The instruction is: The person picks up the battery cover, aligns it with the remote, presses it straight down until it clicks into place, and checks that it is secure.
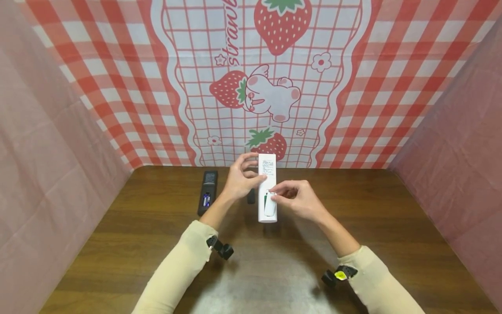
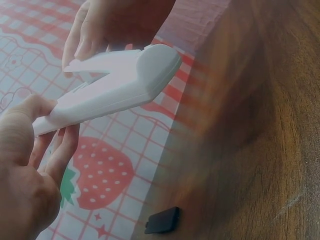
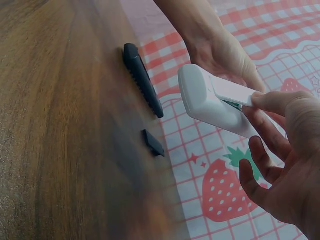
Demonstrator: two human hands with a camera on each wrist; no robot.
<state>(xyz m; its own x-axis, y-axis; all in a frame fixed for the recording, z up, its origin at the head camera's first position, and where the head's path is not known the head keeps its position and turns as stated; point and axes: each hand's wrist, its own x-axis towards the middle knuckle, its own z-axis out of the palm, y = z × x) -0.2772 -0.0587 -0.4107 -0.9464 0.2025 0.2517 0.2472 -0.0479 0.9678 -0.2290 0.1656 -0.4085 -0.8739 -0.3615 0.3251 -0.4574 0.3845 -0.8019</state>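
White remote (image 1: pixel 264 186), cover (image 1: pixel 269 206) ajar, batteries (image 1: pixel 206 199) in black remote (image 1: pixel 209 186)

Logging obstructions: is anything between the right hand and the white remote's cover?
Nothing visible is: the right hand pinches the cover by its raised end. The left hand grips the white remote farther along, out of the way.

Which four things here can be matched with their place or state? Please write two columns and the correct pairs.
1. White remote
2. White cover
3. Black remote
4. Small black piece

A. On the table, its batteries showing
B. Pinched by the right hand, one end raised
C. On the table, right of the batteries
D. Gripped by the left hand

Pairs: 1-D; 2-B; 3-A; 4-C
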